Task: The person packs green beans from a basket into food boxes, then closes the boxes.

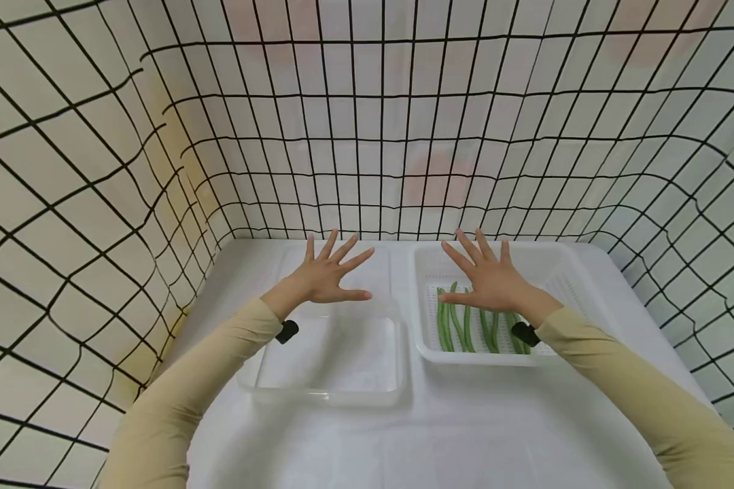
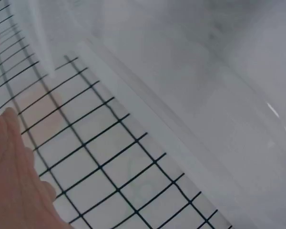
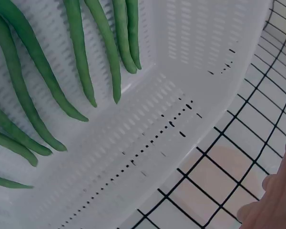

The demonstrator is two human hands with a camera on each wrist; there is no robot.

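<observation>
My left hand is held over the far part of a clear plastic container, fingers spread and nothing in its grasp. Over a white perforated basket hovers my right hand, also with spread fingers and holding nothing. Several green beans lie side by side on the basket's floor, partly hidden by the right hand and wrist. In the right wrist view, the bean ends and the slotted basket wall show closely. The left wrist view catches the container's see-through wall.
Black wire grid panels stand behind and on both sides of the white table. Pale cloth hangs behind the grid. The clear container sits left of the basket, with a narrow gap between them. Each wrist carries a small black camera.
</observation>
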